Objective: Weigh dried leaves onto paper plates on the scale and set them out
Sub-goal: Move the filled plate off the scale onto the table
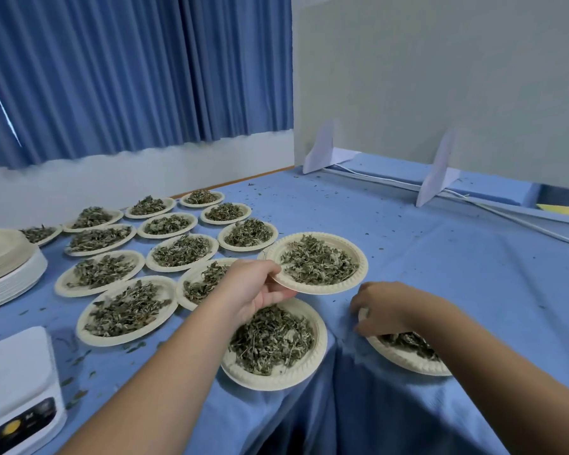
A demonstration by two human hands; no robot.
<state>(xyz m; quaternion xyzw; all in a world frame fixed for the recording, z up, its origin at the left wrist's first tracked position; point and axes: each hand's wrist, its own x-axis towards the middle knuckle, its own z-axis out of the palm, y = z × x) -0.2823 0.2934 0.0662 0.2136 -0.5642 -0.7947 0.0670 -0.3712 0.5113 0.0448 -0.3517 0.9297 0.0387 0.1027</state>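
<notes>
My left hand (253, 287) pinches the near-left rim of a paper plate (358, 254) heaped with dried leaves and holds it slightly above the blue tablecloth. Under my left wrist sits another filled plate (319, 339). My right hand (381, 307) grips the far rim of a third filled plate (395, 356), which my forearm partly hides. Several filled plates (125, 310) lie in rows to the left. The white scale (17, 389) stands at the lower left with nothing on it.
A stack of unused paper plates (7, 267) sits at the left edge. A grey board (440, 87) on white feet stands at the back right, with a white cable (506, 215) in front of it. Leaf crumbs dot the blue tablecloth (440, 257).
</notes>
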